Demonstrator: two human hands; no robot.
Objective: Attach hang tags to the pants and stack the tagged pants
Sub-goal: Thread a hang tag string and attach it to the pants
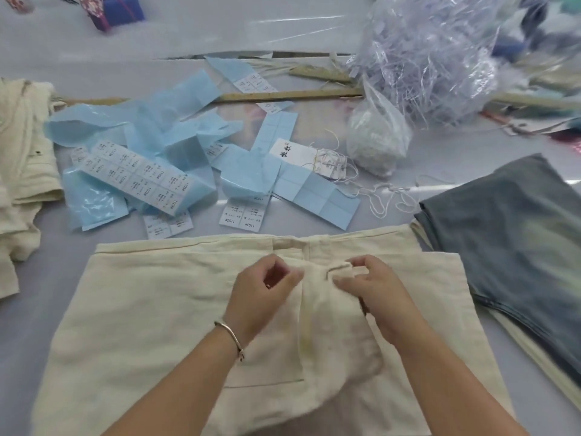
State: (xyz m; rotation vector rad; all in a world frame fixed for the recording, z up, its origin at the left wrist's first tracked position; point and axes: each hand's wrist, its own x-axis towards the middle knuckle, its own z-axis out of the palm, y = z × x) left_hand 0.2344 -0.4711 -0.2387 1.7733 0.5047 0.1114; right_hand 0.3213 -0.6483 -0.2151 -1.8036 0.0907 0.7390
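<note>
Cream pants lie flat in front of me, waistband away from me. My left hand pinches the cream fabric just below the waistband, at the middle. Beside it, my right hand pinches a small fold or belt loop of the same fabric. White hang tags with strings lie beyond the pants in the middle of the table. Blue-grey denim pants lie at the right. More cream pants are piled at the left edge.
Blue backing sheets and white size stickers are scattered across the grey table. A clear bag of plastic fasteners and a smaller bag of string sit at the back right. Wooden rulers lie behind the sheets.
</note>
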